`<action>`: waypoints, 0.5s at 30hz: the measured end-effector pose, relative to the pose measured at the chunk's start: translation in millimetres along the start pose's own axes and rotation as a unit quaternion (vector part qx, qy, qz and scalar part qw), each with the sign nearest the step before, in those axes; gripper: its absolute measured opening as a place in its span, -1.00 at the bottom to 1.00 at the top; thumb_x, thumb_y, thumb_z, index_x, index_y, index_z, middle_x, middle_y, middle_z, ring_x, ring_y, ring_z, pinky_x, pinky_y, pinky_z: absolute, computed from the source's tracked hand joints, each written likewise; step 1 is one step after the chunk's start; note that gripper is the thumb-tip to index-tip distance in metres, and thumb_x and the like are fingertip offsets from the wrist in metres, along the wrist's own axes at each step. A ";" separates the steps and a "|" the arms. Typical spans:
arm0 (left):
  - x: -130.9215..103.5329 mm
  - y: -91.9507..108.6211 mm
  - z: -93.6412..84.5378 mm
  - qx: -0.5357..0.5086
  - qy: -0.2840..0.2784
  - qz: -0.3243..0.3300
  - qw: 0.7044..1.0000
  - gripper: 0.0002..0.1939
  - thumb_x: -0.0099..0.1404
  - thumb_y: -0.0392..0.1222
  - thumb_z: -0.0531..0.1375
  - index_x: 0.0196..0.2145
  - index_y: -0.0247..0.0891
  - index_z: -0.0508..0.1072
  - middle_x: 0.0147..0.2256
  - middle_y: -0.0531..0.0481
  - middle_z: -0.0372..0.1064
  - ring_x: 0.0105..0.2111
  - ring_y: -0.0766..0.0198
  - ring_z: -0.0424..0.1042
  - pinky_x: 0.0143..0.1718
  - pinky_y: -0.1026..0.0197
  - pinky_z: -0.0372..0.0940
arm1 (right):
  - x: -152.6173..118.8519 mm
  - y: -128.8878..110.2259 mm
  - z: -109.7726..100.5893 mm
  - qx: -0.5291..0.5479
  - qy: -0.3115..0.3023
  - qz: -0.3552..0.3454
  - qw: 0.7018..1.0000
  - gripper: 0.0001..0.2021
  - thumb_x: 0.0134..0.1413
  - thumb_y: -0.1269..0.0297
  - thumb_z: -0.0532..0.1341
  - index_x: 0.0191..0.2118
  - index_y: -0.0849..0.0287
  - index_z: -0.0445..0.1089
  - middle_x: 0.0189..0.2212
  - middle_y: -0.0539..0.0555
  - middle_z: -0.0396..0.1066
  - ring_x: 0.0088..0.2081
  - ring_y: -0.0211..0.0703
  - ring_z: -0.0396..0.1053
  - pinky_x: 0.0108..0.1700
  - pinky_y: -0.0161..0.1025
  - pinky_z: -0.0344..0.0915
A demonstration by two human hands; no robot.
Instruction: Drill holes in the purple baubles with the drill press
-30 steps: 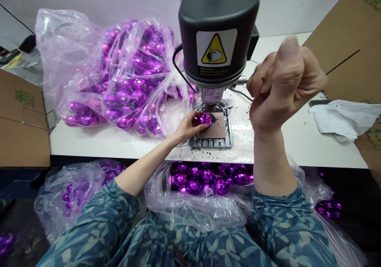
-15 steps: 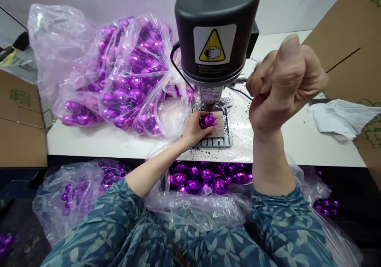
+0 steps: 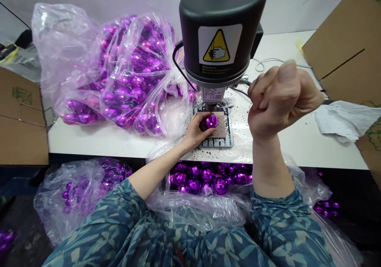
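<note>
The left hand [image 3: 199, 130] is partly curled, its thumb and fingers around a faceted purple ball [image 3: 212, 121]. The ball is over a tan board [image 3: 220, 130] on the slotted metal base [image 3: 228, 143] of a black machine [image 3: 220, 8], near the tabletop's front edge and below the machine's head. The right hand [image 3: 282, 96] is closed in a raised fist beside the metal lever [image 3: 245, 79] at the machine's side; whether it grips the lever's end cannot be told. Dark crumbs [image 3: 238, 114] lie scattered around the base. A clear bag [image 3: 133, 76] full of purple balls fills the left part of the white tabletop [image 3: 104, 142]. More purple balls [image 3: 205, 177] lie just below the front edge, and a white cloth [image 3: 342, 122] lies by the right edge.
</note>
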State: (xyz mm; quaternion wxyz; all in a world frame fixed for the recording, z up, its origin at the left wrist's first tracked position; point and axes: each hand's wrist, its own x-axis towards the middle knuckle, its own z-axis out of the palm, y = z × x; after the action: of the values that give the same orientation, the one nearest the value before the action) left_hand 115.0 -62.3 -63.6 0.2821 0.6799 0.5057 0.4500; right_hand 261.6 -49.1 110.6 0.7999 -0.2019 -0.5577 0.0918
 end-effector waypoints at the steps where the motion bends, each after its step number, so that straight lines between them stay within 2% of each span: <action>1: -0.6 0.2 0.7 -0.005 0.002 -0.005 1.000 -0.42 0.18 -0.20 0.50 0.11 -0.17 0.43 0.05 -0.13 0.51 0.06 0.03 0.49 0.13 -0.07 0.40 | -1.5 0.6 -0.1 0.019 0.002 0.000 1.000 -0.36 0.34 -0.03 0.21 -0.61 0.13 -0.14 -0.73 -0.10 -0.23 -0.72 -0.39 -0.10 -0.63 -0.23 -0.12; 5: -2.6 0.4 2.6 -0.028 0.010 -0.033 0.999 -0.41 0.18 -0.18 0.51 0.09 -0.19 0.39 0.01 -0.13 0.50 0.00 0.07 0.51 0.10 -0.04 0.42 | -7.6 6.1 -1.0 0.066 0.014 -0.032 0.997 -0.35 0.34 0.14 0.23 -0.63 0.18 -0.20 -0.73 -0.10 -0.26 -0.72 -0.42 -0.11 -0.64 -0.30 -0.17; 11: -2.2 -1.5 2.9 -0.033 0.014 -0.024 0.999 -0.43 0.17 -0.17 0.52 0.06 -0.18 0.41 0.01 -0.11 0.50 0.02 0.06 0.49 0.10 -0.03 0.40 | -17.7 22.8 -6.0 0.018 0.039 -0.097 0.994 -0.33 0.30 0.06 0.24 -0.62 0.16 -0.23 -0.75 -0.13 -0.32 -0.76 -0.45 -0.18 -0.69 -0.30 -0.14; 15: -1.8 -2.9 3.7 -0.027 0.015 -0.019 0.999 -0.45 0.16 -0.17 0.52 0.05 -0.18 0.42 0.00 -0.10 0.51 0.02 0.06 0.48 0.10 -0.03 0.39 | -24.1 30.0 -10.5 0.054 0.026 -0.140 0.988 -0.39 0.28 0.22 0.24 -0.61 0.17 -0.20 -0.79 -0.16 -0.33 -0.80 -0.45 -0.21 -0.72 -0.31 -0.15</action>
State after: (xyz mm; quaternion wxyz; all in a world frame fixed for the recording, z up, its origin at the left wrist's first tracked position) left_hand 116.9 -62.8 -68.3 0.3013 0.6552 0.5102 0.4686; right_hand 265.0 -33.3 74.2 0.8286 -0.0804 -0.5541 0.0037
